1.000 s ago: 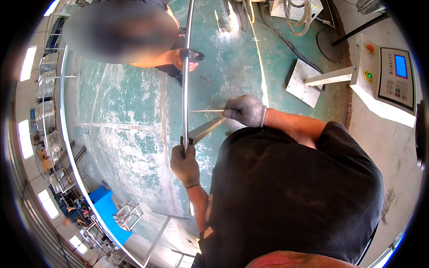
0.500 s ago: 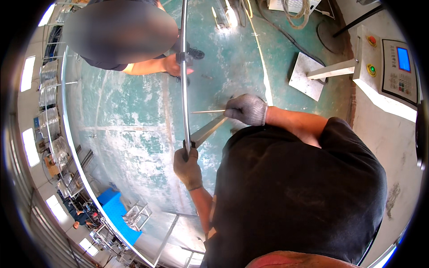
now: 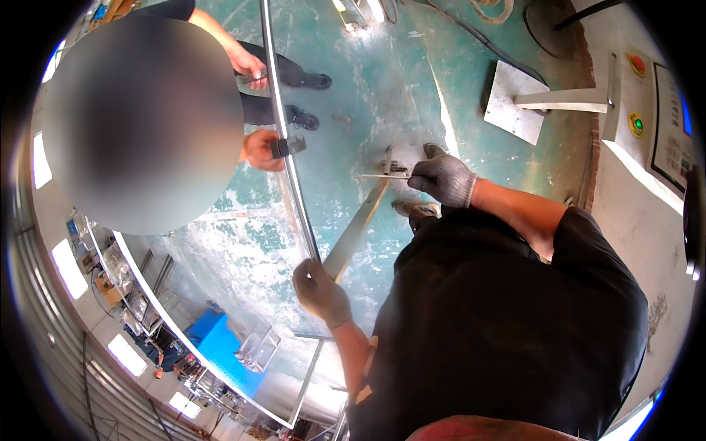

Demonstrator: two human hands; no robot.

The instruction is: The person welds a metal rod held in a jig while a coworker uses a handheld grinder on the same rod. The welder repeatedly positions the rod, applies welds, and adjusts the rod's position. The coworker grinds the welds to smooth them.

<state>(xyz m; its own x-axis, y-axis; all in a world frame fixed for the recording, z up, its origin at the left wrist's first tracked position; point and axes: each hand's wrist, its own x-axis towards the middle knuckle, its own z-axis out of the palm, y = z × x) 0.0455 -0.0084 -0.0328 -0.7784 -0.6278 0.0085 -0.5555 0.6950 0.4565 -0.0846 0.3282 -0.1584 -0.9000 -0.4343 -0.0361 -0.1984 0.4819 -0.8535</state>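
My left hand (image 3: 322,294), in a grey work glove, is closed at the near end of a long shiny metal tube (image 3: 291,173); its fingers cover that end. Beside it, a flat pale metal bar (image 3: 360,231) runs from near that hand up toward the right. My right hand (image 3: 445,181), gloved too, grips a thin straight rod (image 3: 384,176) that points left, above the bar's far end. Across the tube, a co-worker's hand (image 3: 263,151) holds a dark block-like clamp (image 3: 287,147) against it. Their other hand (image 3: 248,67) is farther up, close to the tube.
To the right stands a control box (image 3: 637,95) with red and green buttons, on a post with a square base plate (image 3: 518,103). Dark cable (image 3: 482,48) lies on the green worn floor. A blue bin (image 3: 224,353) and metal frames stand at lower left.
The view has shifted. The co-worker has come nearer, and a second hand of theirs now shows. The tube's near end sits lower, with my left hand on it; my right hand still holds the rod.
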